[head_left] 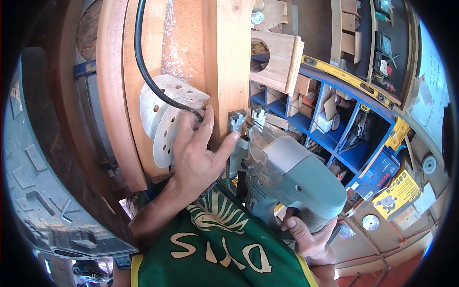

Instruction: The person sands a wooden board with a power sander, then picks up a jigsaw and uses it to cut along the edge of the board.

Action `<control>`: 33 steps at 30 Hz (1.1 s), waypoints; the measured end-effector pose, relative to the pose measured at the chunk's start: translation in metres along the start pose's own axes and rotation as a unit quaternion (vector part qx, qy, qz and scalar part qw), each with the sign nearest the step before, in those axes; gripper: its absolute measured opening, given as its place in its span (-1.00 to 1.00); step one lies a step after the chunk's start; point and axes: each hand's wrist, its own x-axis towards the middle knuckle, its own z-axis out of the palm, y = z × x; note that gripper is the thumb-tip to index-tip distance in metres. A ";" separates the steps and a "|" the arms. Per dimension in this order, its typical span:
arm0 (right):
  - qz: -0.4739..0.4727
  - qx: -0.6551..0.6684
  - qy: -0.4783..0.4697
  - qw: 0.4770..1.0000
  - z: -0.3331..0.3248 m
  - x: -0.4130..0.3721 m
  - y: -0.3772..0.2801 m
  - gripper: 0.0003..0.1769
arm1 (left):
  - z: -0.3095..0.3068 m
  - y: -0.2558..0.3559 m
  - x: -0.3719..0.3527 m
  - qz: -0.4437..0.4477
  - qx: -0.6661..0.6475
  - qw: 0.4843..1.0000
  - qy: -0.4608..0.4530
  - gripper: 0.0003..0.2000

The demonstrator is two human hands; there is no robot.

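Note:
My right hand [308,237] is wrapped around the handle of a green power tool [306,184] with a clear plastic guard [267,146] at its front; its exact kind is hard to make out. My left hand [196,150] has its fingers at a black cable [146,79], which passes in at the fingertips, while the thumb stretches out to the side. Beside those fingers two pale sanding discs [163,136] with punched holes overlap on the wood [184,38]. Past my left thumb stands a metal clamp-like fitting [236,119].
A large tyre [52,191] curves along the left. To the right stand blue shelves [330,112] with tools and wood pieces, and a yellow spirit level [334,74] lies along their edge. A wooden box with a round hole [282,60] sits above them.

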 end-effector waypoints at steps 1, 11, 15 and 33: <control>0.002 -0.002 -0.001 1.000 0.000 0.000 0.000 -0.48 | 0.000 -0.001 0.000 0.001 0.000 1.000 0.000 -0.35; 0.031 0.003 0.004 0.999 0.000 -0.003 -0.003 -0.43 | -0.004 -0.003 0.003 0.026 -0.004 1.000 -0.005 -0.41; 0.037 -0.007 0.009 0.999 0.001 -0.003 -0.003 -0.43 | -0.007 -0.007 0.003 0.020 -0.006 1.000 -0.009 -0.50; 0.027 -0.045 0.009 0.999 -0.008 -0.004 0.004 -0.24 | -0.013 0.000 0.006 0.004 0.007 0.999 -0.042 -0.52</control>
